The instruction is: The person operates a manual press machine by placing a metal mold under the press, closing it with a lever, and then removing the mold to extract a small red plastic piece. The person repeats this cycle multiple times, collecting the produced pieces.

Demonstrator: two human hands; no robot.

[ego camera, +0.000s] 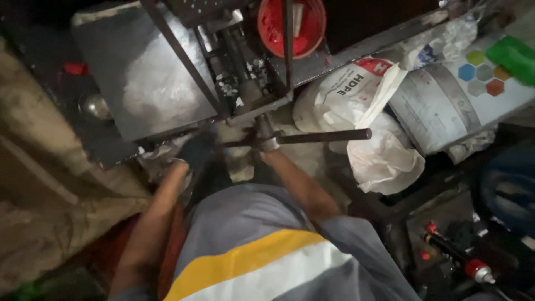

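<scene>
While the right hand (pixel 266 140) wraps shut around the dark crossbar handle (pixel 312 136) at the foot of the metal press (pixel 245 83), the gloved left hand (pixel 196 151) grips the bar's other end beside a crumpled rag (pixel 159 156). Greasy steel could let a fist slip, I judge. White sacks (pixel 368 122) crowd the bar's free end, and a red bowl (pixel 291 25) sits above.

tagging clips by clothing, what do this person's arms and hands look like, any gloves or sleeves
Both forearms are bare. The left hand wears a dark blue glove. The right hand looks ungloved, though dim light blurs it. Short grey sleeves belong to a grey shirt with a yellow and white band.
</scene>
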